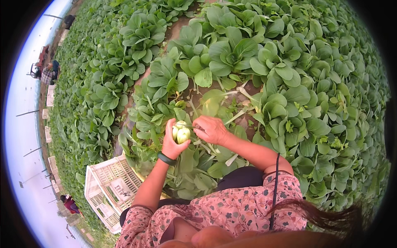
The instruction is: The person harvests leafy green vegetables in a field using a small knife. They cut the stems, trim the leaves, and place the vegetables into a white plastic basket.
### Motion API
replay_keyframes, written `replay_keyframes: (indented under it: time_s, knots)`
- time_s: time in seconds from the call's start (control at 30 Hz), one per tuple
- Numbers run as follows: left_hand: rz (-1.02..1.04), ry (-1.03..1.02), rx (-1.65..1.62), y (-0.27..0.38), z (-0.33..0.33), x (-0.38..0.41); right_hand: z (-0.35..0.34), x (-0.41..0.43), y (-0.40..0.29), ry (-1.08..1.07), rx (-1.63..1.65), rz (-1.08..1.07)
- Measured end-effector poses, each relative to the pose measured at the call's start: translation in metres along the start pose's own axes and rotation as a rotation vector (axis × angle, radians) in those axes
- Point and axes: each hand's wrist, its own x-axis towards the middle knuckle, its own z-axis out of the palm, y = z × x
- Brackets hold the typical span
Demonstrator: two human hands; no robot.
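My left hand [172, 148] grips a trimmed head of bok choy [183, 135], its pale green stalks turned up towards me and the thumb along the near side. From the right, my right hand [213, 129] is closed around the handle of a small knife, mostly hidden in the fist. The thin knife blade [188, 126] reaches across to the bok choy's upper side; whether it touches cannot be made out. Beneath both hands lie loose leaves and cut white stalks [238, 116] on the soil.
A white plastic crate [108, 186] stands at my left, partly behind my left forearm. Rows of growing bok choy [232, 57] surround me, with a strip of bare soil [136, 86] between rows. Far left are other people [49, 73], a red vehicle [42, 59] and more crates [51, 95].
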Motion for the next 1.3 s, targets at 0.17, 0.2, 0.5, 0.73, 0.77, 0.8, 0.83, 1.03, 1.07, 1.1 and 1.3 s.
replay_keyframes:
  time_s: [0.17,0.2,0.5,0.73,0.77,0.8,0.83,1.03,1.07,1.1,1.3]
  knots:
    - [0.037,-0.021,0.050,0.022,-0.006,0.008,0.000,0.002,0.012,0.037,0.021,0.159]
    - [0.048,-0.043,0.088,0.021,-0.009,0.012,0.001,0.003,0.013,0.027,0.016,0.197]
    - [0.043,-0.520,0.748,0.042,-0.023,0.133,0.031,0.013,0.070,-0.084,0.061,0.493]
    - [-0.238,-0.497,0.882,-0.009,-0.055,0.207,0.041,0.073,0.096,-0.103,0.136,0.579]
    - [-0.286,-0.498,0.841,-0.019,-0.063,0.209,0.043,0.083,0.099,-0.116,0.141,0.598]
    - [-0.281,-0.490,0.799,-0.028,-0.069,0.210,0.046,0.092,0.106,-0.129,0.143,0.620]
    - [-0.274,-0.481,0.757,-0.033,-0.071,0.209,0.050,0.100,0.112,-0.136,0.145,0.624]
    - [-0.228,-0.422,0.701,-0.056,-0.081,0.199,0.073,0.131,0.130,-0.186,0.313,0.850]
    - [-0.233,-0.412,0.648,-0.061,-0.083,0.200,0.078,0.135,0.132,-0.190,0.324,0.881]
    - [-0.219,-0.402,0.653,-0.066,-0.085,0.200,0.084,0.138,0.137,-0.215,0.364,0.913]
    - [-0.184,-0.385,0.650,-0.072,-0.088,0.202,0.104,0.138,0.162,-0.085,0.673,0.984]
